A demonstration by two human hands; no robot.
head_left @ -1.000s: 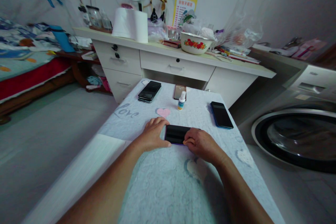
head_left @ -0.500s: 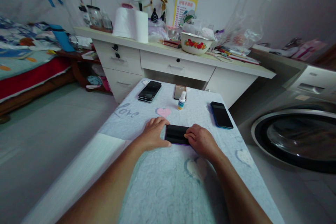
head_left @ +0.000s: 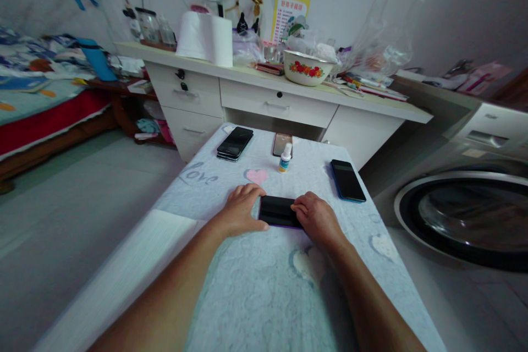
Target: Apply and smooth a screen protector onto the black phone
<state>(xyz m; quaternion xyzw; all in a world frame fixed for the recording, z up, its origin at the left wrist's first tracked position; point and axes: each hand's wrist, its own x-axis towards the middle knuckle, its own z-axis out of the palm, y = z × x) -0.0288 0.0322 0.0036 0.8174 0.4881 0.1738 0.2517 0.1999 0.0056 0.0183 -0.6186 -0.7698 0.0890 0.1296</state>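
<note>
A black-screened smartphone (head_left: 279, 212) with a purple edge lies flat, screen up, on the cloth-covered table (head_left: 256, 291). My left hand (head_left: 242, 210) holds its left end, with the thumb at the near corner and the fingers at the far corner. Over the phone's right part, my right hand (head_left: 315, 215) is closed, fingertips pinched together against the screen. Whatever those fingers hold, if anything, is hidden. Just beyond the phone stands a small white spray bottle (head_left: 284, 159) with a blue and yellow label.
Stacked phones (head_left: 235, 143) lie at the table's far left, and a blue-edged phone (head_left: 347, 180) lies at the right. Another phone (head_left: 279, 144) is behind the bottle. A white desk (head_left: 251, 74) borders the far end; a washing machine (head_left: 462, 187) stands to the right.
My right hand has shifted very slightly to the right over the screen. My left hand and the phone look unmoved.
</note>
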